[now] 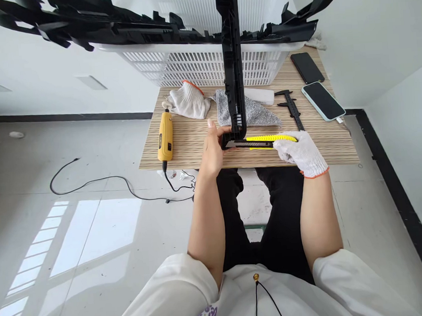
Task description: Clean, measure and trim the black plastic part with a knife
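My bare left hand grips the lower end of a long black plastic part that stands upright on the striped wooden table. My right hand, in a white knit glove, is closed round a yellow utility knife lying level, its tip pointing left against the foot of the black part. More black plastic parts lie across the top of a white slotted basket behind.
On the table lie a yellow rotary tool with a black cord trailing to the floor, a spare white glove, a grey cloth, a black caliper and two phones. White walls surround the table.
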Demonstrator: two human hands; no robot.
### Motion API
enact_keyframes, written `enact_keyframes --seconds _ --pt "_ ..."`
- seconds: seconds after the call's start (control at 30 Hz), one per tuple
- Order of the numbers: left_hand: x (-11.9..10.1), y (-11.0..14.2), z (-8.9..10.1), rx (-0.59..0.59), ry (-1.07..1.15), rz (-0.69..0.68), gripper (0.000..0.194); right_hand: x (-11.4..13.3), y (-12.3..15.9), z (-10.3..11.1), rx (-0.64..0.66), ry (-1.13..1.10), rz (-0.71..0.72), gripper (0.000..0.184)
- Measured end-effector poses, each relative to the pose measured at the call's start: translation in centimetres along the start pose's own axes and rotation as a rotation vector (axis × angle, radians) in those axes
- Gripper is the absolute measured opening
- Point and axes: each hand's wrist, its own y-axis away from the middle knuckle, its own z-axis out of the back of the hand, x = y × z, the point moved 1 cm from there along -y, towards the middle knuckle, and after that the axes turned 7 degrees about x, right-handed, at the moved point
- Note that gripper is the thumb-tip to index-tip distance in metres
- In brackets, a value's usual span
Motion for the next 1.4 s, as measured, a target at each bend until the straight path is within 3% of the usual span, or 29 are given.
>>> enact_keyframes --seconds 0.1,0.23,0.33,0.47,0.6,0.7,0.83,0.97,1.07,1.2,1.33,1.4 --pt "0.06 -0.02 0.02 -0.014 0.014 -0.006 0.077 0.03 0.03 0.02 -0.061 -0.053 0.032 0.022" --pt "0.21 -0.1 0.0 -0.016 0.023 -0.015 0.074 -0.01 -0.06 -0.09 -0.02 -0.046 0.012 0.024" --pt "0.29 -0.1 0.01 -0.026 0.019 -0.01 0.076 0.02 -0.1 0.0 -0.091 -0.062 0.035 0.028" --pt "0.36 -0.12 0.07 -0.009 0.034 -0.026 0.076 -0.05 -0.15 0.0 -0.027 -0.032 0.004 0.024" --pt "0.47 -0.19 0.13 -0.016 0.022 -0.016 0.075 -0.21 -0.26 0.14 -0.091 -0.066 0.034 0.028" --pt "0.47 -0.19 0.14 -0.029 0.017 -0.028 0.075 -0.31 -0.3 0.12 -0.022 -0.04 0.007 0.024" --pt "0.41 -0.13 0.14 -0.01 0.034 -0.035 0.075 -0.18 -0.14 0.19 -0.091 -0.045 0.041 0.029" --pt "0.35 -0.1 0.14 -0.019 0.01 -0.015 0.075 -0.16 -0.04 0.08 0.003 -0.012 -0.011 0.024" --pt "0.37 -0.11 0.16 -0.026 0.004 -0.007 0.075 -0.13 -0.1 0.15 -0.068 -0.053 0.028 0.028" --pt "0.44 -0.14 0.19 -0.023 0.0 -0.007 0.071 -0.05 -0.14 0.03 0.008 -0.022 0.0 0.03" --pt "0.4 -0.16 0.16 -0.015 0.015 -0.022 0.073 0.05 -0.09 0.04 -0.089 -0.052 0.02 0.031" --pt "0.32 -0.14 0.1 -0.005 0.017 -0.023 0.075 0.04 -0.08 0.0 -0.049 -0.038 0.008 0.031"
